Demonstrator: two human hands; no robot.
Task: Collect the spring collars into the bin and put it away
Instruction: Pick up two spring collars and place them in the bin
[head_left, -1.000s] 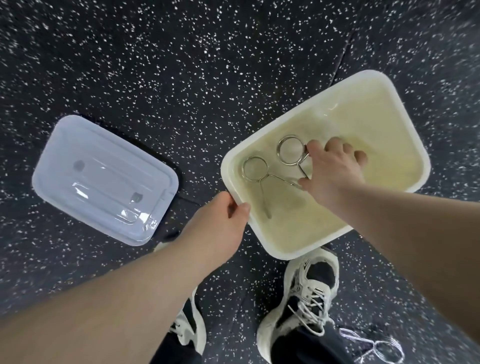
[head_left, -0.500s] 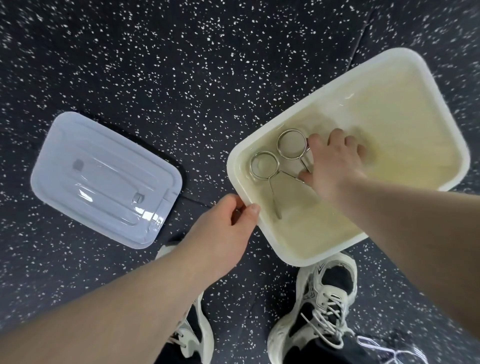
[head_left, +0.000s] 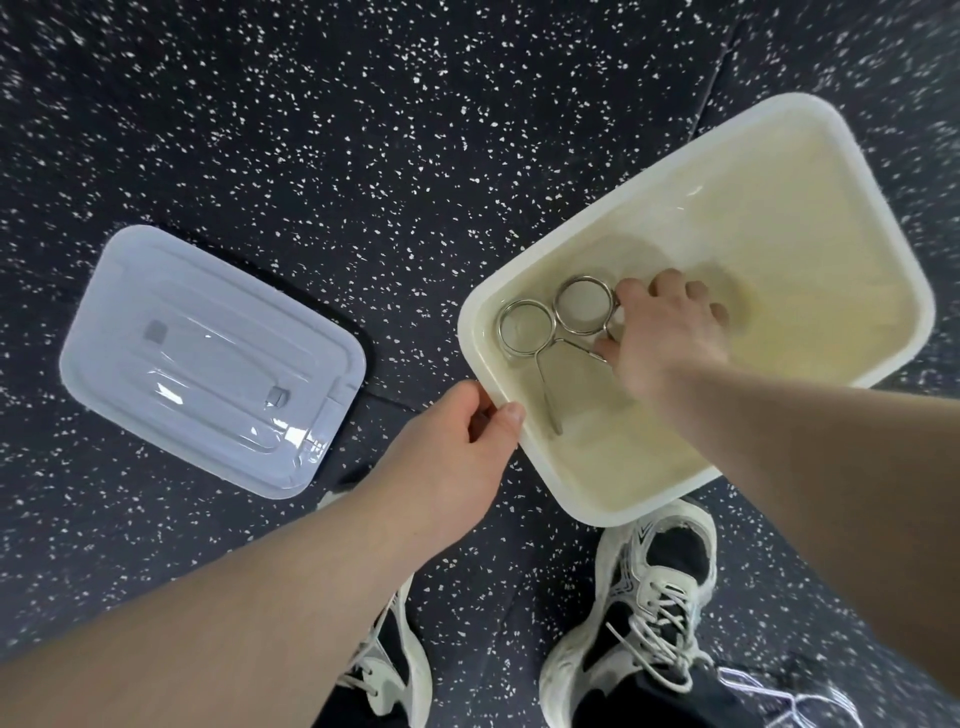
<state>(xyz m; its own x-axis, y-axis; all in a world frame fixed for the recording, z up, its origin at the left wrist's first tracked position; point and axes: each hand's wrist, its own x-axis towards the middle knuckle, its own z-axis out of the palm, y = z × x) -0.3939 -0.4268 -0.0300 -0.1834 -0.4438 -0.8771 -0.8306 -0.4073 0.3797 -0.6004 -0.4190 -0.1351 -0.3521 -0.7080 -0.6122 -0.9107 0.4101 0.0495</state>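
On the black speckled rubber floor (head_left: 363, 130), bin (head_left: 883, 332) beside lid (head_left: 208, 358)

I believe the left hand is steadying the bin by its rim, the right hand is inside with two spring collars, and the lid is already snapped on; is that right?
Not quite: the lid is off, lying on the floor to the left of the bin, as the head view shows. The rest holds: the left hand holds the rim, the right hand is inside with two spring collars.
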